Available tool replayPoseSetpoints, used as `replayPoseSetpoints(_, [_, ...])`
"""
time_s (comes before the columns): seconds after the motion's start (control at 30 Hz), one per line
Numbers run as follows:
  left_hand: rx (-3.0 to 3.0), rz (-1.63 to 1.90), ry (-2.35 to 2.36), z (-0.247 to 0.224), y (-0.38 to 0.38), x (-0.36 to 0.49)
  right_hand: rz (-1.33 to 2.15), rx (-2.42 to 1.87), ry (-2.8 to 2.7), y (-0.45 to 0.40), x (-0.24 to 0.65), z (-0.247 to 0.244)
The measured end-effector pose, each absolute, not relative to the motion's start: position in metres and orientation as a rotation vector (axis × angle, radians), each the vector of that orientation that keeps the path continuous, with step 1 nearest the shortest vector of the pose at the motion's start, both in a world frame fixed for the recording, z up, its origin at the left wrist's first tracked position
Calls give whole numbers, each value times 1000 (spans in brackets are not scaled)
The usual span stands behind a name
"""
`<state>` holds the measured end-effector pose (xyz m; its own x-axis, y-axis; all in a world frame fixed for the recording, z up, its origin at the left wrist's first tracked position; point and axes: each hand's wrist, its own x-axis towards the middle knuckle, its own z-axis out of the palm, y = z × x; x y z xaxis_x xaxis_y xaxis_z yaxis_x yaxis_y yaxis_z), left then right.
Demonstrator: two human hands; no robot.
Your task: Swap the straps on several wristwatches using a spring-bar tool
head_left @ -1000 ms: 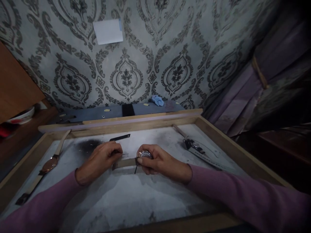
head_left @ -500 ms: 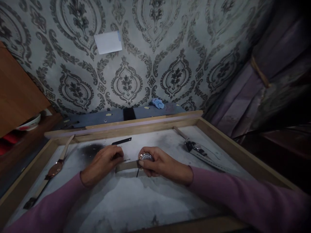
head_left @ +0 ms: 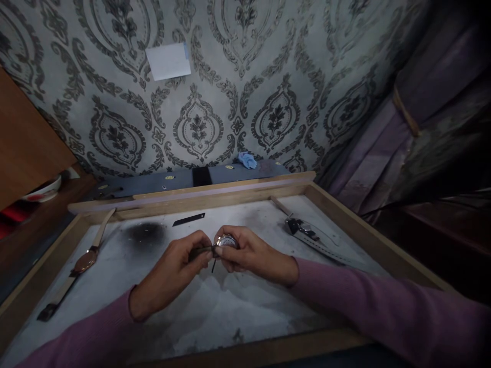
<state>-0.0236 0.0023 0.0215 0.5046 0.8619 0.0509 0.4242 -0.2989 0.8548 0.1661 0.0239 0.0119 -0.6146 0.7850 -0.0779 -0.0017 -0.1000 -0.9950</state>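
A wristwatch with a round silver case is between my hands above the white work surface. My right hand is closed around the case, thumb on its near edge where the strap joins. My left hand pinches the watch's strap right beside the case; most of the strap is hidden by the fingers. From under the watch a thin dark piece sticks downward, its kind unclear. Beyond my left hand lies a flat black blade-like strip, touched by neither hand.
A wooden rim frames the surface. Another wristwatch with a copper-coloured face lies at left. On the right are a watch and straps. A blue crumpled cloth sits behind the rim, by the patterned wall.
My left hand has moved right, from beside the strap onto it near the case. The small thin thing at its fingertips no longer shows. The view has shifted slightly.
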Motion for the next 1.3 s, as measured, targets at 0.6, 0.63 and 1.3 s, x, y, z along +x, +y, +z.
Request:
replayPoseSetpoints(0.6, [2492, 492, 1594, -5, 84, -67, 1793, -894, -1580, 29, 165, 7])
replayPoseSetpoints(0.63, [2479, 473, 1592, -6, 85, -67, 1791, -894, -1579, 29, 165, 6])
replayPoseSetpoints(1.3, [2198, 540, 1546, -9, 83, -69, 1798, -910, -1595, 30, 165, 4])
